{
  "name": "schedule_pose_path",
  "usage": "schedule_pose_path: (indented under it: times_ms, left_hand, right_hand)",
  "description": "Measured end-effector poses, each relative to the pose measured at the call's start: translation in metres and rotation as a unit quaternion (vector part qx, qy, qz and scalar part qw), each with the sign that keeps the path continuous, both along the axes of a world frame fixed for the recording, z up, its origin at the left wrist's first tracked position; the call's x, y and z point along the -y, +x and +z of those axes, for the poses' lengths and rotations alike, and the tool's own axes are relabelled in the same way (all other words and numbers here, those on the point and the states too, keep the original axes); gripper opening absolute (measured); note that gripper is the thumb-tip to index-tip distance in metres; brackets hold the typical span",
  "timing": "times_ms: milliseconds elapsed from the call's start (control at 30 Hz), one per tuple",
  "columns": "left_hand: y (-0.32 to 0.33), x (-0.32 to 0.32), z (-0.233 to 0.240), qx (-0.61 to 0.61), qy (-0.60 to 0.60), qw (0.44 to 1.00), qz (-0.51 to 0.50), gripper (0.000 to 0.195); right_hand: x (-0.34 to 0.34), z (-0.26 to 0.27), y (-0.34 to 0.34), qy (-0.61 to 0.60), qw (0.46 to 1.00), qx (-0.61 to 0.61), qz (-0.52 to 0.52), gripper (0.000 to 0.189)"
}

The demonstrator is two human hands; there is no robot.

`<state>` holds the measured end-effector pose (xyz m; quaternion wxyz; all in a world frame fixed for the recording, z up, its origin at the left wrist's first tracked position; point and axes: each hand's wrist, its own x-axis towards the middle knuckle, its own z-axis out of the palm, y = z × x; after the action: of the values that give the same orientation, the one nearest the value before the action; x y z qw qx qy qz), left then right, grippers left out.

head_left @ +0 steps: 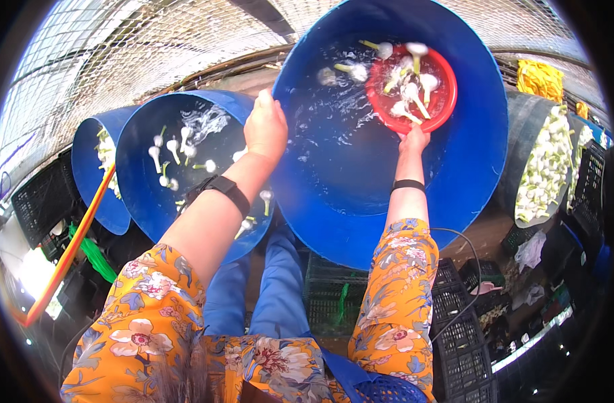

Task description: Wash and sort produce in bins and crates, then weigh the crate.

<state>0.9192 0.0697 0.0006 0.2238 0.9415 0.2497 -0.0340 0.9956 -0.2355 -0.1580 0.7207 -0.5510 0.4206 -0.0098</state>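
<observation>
My right hand [415,138] grips the near rim of a round red basin [449,103]. Several white garlic bulbs [410,92] with short green stems lie in the basin amid splashing water. The basin is inside a large blue barrel [317,211] that holds water. A few more bulbs [358,72] are in the water just left of the basin. My left hand [266,123] is closed at the large barrel's left rim, where a smaller blue barrel [150,118] meets it; its fingertips are hidden. In that smaller barrel, several garlic bulbs [172,147] float in water.
At the far left, another blue barrel [98,201] contains garlic. A red-and-yellow hose [77,237] runs into it. On the right stands a dark barrel [516,146] heaped with garlic. Black plastic crates [450,302] lie below, and netting [150,45] covers the back.
</observation>
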Motion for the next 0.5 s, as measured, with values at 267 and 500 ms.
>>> schedule_pose_path:
  times_ms: [267, 500]
  left_hand:
    - [0.005, 0.011, 0.002, 0.01, -0.048, 0.999, 0.024, 0.018]
    - [0.001, -0.001, -0.001, 0.01, -0.034, 0.999, 0.019, 0.018]
  right_hand:
    - [-0.013, -0.037, 0.024, -0.205, 0.95, 0.046, 0.231, 0.05]
    - [-0.062, -0.022, -0.028, -0.002, 0.941, -0.157, 0.301, 0.032]
